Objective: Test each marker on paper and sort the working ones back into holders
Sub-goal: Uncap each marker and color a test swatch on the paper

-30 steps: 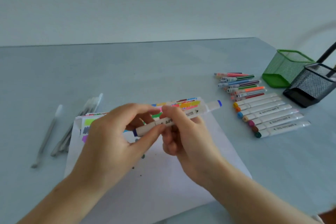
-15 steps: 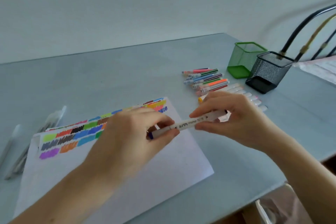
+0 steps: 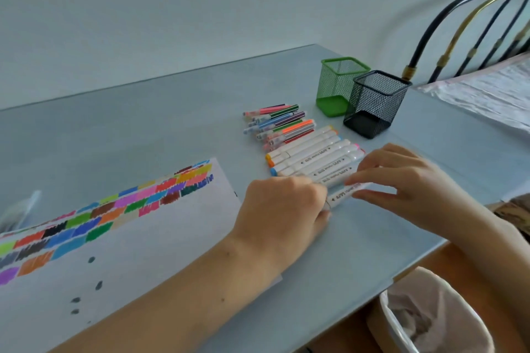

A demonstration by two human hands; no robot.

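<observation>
Both my hands hold one white marker low over the table, at the near end of a row of white markers. My left hand grips its left end, so the tip colour is hidden. My right hand pinches its right end between fingers and thumb. The held marker lies parallel to the row and close beside it. The test paper with several colour swatches lies to the left. A green mesh holder and a black mesh holder stand behind the row; no marker shows in either.
Several thin coloured pens lie between the white row and the holders. Blurred clear objects sit at the far left. The table edge runs near my right forearm, with a lined bin below. A metal bed frame rises at the right.
Both hands have carried the white marker from above the paper rightward and down to the row of white markers. My view has swung to the right with them.
</observation>
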